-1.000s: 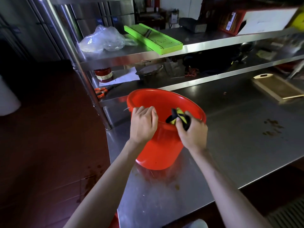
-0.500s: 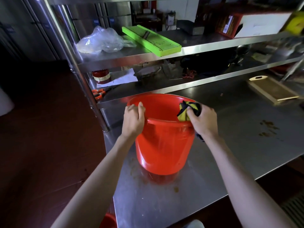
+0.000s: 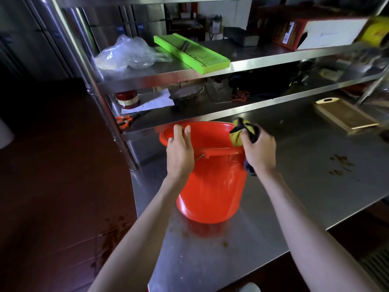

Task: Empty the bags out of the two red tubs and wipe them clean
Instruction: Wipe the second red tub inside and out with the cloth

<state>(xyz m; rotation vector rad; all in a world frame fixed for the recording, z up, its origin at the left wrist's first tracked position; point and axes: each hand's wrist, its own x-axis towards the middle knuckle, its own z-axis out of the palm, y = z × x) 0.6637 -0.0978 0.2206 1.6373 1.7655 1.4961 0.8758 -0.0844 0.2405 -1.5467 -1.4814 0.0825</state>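
A red tub [image 3: 212,186] stands upright on the steel table [image 3: 305,186], near its left end. My left hand [image 3: 180,153] grips the tub's near-left rim, fingers hooked over the edge. My right hand [image 3: 260,151] holds a yellow and dark cloth [image 3: 242,131] bunched against the right rim, part of the cloth hanging below my wrist outside the tub. The tub's inside is mostly hidden from this angle. A clear plastic bag [image 3: 128,52] lies on the upper shelf at the left.
A green slicer board [image 3: 191,52] lies on the upper shelf. Orange scissors [image 3: 124,121], a red tin [image 3: 127,100] and papers sit on the lower shelf. A wooden board [image 3: 347,114] lies at the table's far right. Brown stains [image 3: 341,164] mark the table.
The tub has been tipped back upright from leaning towards me. My right hand slid the cloth along the rim from the near side to the right side. The left hand shifted on the left rim.
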